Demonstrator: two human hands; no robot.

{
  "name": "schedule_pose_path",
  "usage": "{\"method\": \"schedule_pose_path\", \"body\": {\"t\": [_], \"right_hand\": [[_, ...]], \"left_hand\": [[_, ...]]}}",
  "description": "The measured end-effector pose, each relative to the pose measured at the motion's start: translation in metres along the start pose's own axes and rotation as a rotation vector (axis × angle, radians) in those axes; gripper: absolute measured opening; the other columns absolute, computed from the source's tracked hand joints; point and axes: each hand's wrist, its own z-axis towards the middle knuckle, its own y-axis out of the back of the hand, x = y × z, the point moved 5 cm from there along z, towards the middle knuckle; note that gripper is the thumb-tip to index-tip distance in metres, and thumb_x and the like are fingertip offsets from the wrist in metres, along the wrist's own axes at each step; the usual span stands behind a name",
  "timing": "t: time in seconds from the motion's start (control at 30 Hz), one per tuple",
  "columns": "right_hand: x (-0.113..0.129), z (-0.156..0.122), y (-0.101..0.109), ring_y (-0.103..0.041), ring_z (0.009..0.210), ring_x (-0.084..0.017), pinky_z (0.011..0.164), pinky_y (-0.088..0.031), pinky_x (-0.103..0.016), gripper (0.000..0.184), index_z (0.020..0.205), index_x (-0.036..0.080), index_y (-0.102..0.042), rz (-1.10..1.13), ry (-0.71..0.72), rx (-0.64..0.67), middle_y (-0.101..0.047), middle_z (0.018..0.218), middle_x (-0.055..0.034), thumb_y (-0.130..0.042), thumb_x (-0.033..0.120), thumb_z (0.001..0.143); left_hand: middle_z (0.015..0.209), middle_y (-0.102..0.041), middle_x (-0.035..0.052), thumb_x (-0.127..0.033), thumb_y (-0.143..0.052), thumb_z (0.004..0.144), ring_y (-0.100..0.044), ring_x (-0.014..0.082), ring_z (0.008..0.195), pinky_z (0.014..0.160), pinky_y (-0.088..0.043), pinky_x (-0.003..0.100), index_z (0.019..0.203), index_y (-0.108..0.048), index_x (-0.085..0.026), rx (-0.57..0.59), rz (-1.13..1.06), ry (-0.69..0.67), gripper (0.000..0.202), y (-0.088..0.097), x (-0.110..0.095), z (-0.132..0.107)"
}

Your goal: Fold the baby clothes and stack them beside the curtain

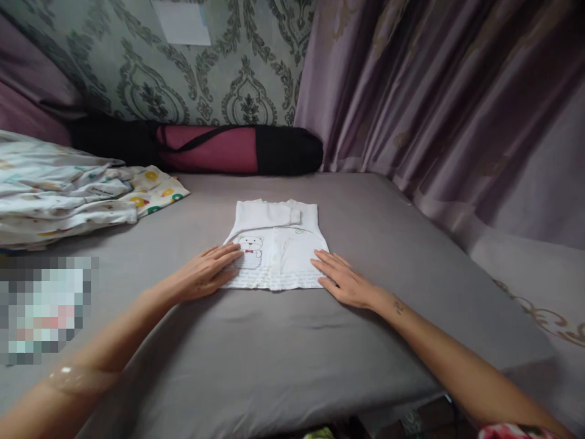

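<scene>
A small white baby shirt (292, 256) with a printed bear on its front lies flat on the grey bed sheet (274, 347). Its sleeves are folded inward across the upper part, one cuff ending right of the middle. My left hand (210, 270) rests flat on the shirt's left side edge, fingers stretched over the cloth by the bear print. On the opposite side, my right hand (342, 281) lies with spread fingers on the lower right edge. Neither hand grips the fabric.
Several patterned baby clothes (68, 189) are heaped at the left. A long black and pink bag (210, 149) lies against the papered wall. Purple curtains (411, 91) hang along the right side. A blurred-out patch (50, 311) covers something at the lower left.
</scene>
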Motion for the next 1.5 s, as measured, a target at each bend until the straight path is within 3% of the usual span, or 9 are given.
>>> {"method": "schedule_pose_path", "body": {"t": [0.17,0.33,0.47,0.67,0.93,1.03,1.17,1.5], "right_hand": [[0.006,-0.027,0.011,-0.042,0.134,-0.021,0.113,-0.036,-0.044,0.036,0.130,0.025,-0.058,0.058,0.100,-0.085,-0.050,0.142,-0.0076,-0.047,0.026,0.096],[0.008,-0.034,0.016,-0.055,0.123,-0.020,0.105,-0.046,-0.039,0.034,0.124,0.023,-0.061,-0.017,0.190,-0.127,-0.061,0.129,-0.0086,-0.044,0.015,0.095],[0.010,-0.032,0.017,-0.056,0.121,-0.020,0.103,-0.048,-0.038,0.043,0.125,0.022,-0.060,-0.097,0.221,-0.096,-0.061,0.129,-0.0085,-0.039,0.005,0.092],[0.011,-0.026,0.020,-0.056,0.120,-0.020,0.103,-0.048,-0.039,0.047,0.128,0.024,-0.057,-0.074,0.200,-0.082,-0.060,0.130,-0.0081,-0.038,0.003,0.090],[0.001,-0.028,0.020,-0.054,0.123,-0.018,0.106,-0.046,-0.038,0.048,0.134,0.025,-0.052,0.144,0.133,-0.201,-0.057,0.134,-0.0069,-0.039,0.007,0.091],[-0.001,-0.031,0.017,-0.053,0.125,-0.018,0.107,-0.045,-0.037,0.054,0.133,0.027,-0.053,0.185,0.113,-0.163,-0.055,0.137,-0.0051,-0.040,0.003,0.086],[-0.003,-0.032,0.015,-0.052,0.126,-0.017,0.106,-0.046,-0.036,0.056,0.133,0.027,-0.053,0.161,0.102,-0.122,-0.053,0.138,-0.0054,-0.037,0.001,0.086],[-0.004,-0.021,0.016,-0.053,0.123,-0.021,0.103,-0.048,-0.043,0.050,0.130,0.026,-0.055,0.024,0.141,-0.250,-0.058,0.130,-0.0083,-0.040,0.004,0.087]], "left_hand": [[0.141,-0.052,0.0050,-0.042,-0.050,0.092,-0.050,0.0242,0.128,0.106,-0.044,0.037,0.129,-0.058,-0.028,0.021,-0.032,-0.026,0.040,0.005,-0.005,-0.031],[0.134,-0.059,0.0018,-0.033,-0.047,0.094,-0.056,0.0206,0.122,0.101,-0.049,0.031,0.127,-0.060,-0.031,0.029,-0.036,-0.071,0.035,0.005,-0.002,-0.047],[0.135,-0.058,0.0037,-0.024,-0.041,0.095,-0.056,0.0196,0.122,0.100,-0.049,0.031,0.132,-0.056,-0.029,0.039,0.032,-0.108,0.040,0.001,0.001,-0.050],[0.132,-0.060,0.0062,-0.017,-0.039,0.093,-0.056,0.0208,0.121,0.100,-0.048,0.035,0.131,-0.055,-0.026,0.055,0.128,-0.141,0.042,0.002,-0.004,-0.045],[0.124,-0.064,0.0062,-0.018,-0.038,0.095,-0.059,0.0190,0.115,0.096,-0.050,0.031,0.128,-0.057,-0.027,-0.008,0.054,-0.125,0.039,0.003,-0.004,-0.041],[0.125,-0.062,0.0068,-0.017,-0.038,0.094,-0.057,0.0196,0.117,0.096,-0.050,0.031,0.132,-0.054,-0.027,-0.053,0.006,-0.125,0.042,0.002,-0.002,-0.043],[0.126,-0.062,0.0066,-0.016,-0.038,0.094,-0.056,0.0197,0.118,0.099,-0.049,0.031,0.133,-0.053,-0.028,-0.066,-0.009,-0.125,0.043,0.001,-0.002,-0.043],[0.129,-0.062,0.0047,-0.020,-0.036,0.096,-0.053,0.0218,0.123,0.104,-0.043,0.040,0.134,-0.053,-0.031,-0.044,0.088,-0.117,0.043,0.002,0.005,-0.034]]}}
